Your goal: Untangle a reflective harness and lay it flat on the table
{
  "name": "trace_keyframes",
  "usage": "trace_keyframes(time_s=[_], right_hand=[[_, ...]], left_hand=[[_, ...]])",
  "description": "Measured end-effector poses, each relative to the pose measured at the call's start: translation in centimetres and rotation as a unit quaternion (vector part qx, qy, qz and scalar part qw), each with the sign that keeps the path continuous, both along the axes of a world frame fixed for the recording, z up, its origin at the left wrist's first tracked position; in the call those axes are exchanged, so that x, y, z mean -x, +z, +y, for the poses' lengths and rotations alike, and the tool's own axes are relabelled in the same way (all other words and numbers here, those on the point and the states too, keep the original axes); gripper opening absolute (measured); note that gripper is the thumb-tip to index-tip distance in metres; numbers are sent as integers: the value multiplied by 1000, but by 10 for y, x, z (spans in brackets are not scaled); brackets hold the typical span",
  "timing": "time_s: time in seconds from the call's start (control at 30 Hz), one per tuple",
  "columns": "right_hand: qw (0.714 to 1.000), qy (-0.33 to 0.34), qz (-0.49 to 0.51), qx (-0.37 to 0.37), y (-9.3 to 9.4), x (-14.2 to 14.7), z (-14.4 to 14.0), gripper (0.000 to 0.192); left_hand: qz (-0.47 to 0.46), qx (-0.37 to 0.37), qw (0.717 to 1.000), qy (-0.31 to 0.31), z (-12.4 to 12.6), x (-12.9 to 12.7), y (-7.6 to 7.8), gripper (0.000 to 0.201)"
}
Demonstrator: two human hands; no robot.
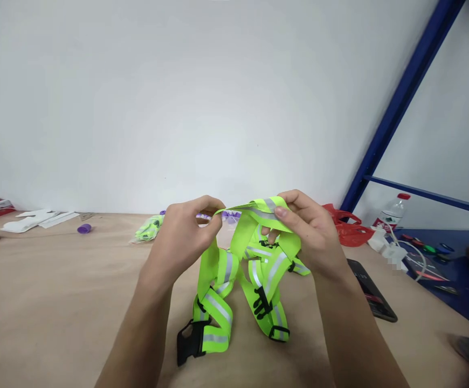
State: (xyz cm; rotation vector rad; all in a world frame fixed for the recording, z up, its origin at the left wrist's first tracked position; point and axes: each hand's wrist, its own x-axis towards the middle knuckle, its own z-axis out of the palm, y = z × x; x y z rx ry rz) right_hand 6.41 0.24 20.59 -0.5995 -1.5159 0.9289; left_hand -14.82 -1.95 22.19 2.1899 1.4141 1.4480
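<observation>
- Okay, buckle socket (pixel 190 344) and prong clip (pixel 262 303) dangle lowest; don't let them twist.
- One lime harness (pixel 240 237), hung between two hands over the worktop (pixel 56 302): left hand (pixel 188 226) fingers pinch a strap edge, right hand (pixel 313 229) fingers grip the folded band (pixel 259 211). Pull evenly, stripe flat.
- Counts, near to far: one phone (pixel 372 292) on the right, one red bag (pixel 351 233), one bagged lime bundle (pixel 149 229), one purple cap (pixel 84 229), one red-topped bottle (pixel 393 213).

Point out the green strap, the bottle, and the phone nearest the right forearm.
Green strap (pixel 241 237): head view, upper hanging band.
Bottle (pixel 395 212): head view, body.
Phone (pixel 372 292): head view, middle of its screen.
</observation>
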Motion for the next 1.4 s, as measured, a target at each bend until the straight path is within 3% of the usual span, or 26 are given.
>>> trace_keyframes(time_s=[0.1,0.43,0.73,1.0,1.17,1.4], right_hand=[[997,-15,69,26,0,-5,4,31],[968,-90,235,-14,-6,-5,14,18],[942,-103,320,-11,-4,7,10,19],[920,-115,374,-19,2,3,10,14],[916,-122,381,-21,2,-3,16,10],[913,-125,385,-53,-2,-1,22,13]], left_hand=[[11,18,1000,-6,-3,1,1,22],[26,77,996,-27,-3,8,-2,30],[54,76,995,44,1,6,0,27],[175,151,973,27,7,10,-2,24],[25,148,987,-59,8,13,2,17],[-148,164,959,-176,8,17,4,28]])
